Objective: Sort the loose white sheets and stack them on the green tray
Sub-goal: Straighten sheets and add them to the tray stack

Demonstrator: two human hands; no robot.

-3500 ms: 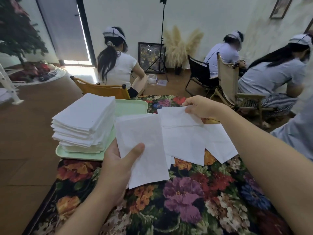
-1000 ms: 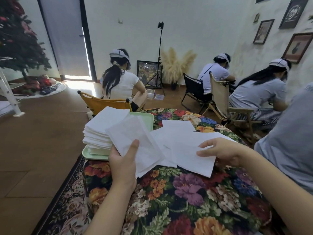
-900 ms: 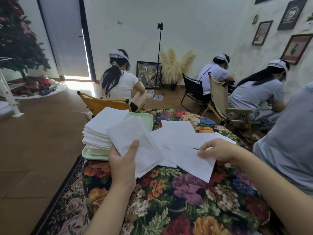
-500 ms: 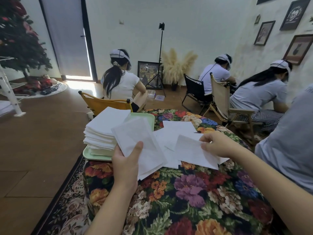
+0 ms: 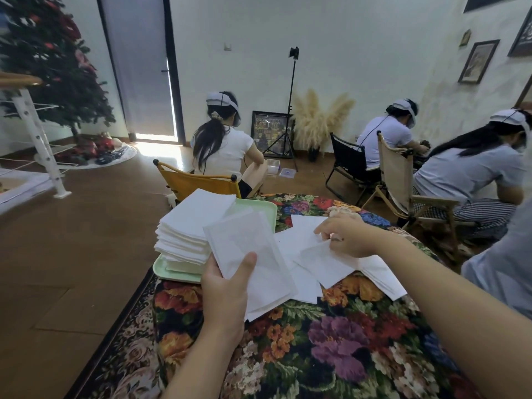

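Loose white paper sheets (image 5: 305, 249): scattered, overlapping, on the flower-patterned dark tablecloth (image 5: 331, 341), right of the tray. One sheet (image 5: 325, 259) is lifted at its far edge, pinched by the right hand (image 5: 349, 236). A small sheaf of thin white sheets (image 5: 250, 257) is held upright-tilted in the left hand (image 5: 227, 286), thumb pressed on the front face.
Tall stack of white sheets (image 5: 190, 226): sits on the pale green rectangular plastic tray (image 5: 259, 210), at the cloth's left edge; the tray's far right portion is bare.
Brown floor (image 5: 72, 240): open to the left.
Orange folding chair (image 5: 198, 181): just behind the tray.
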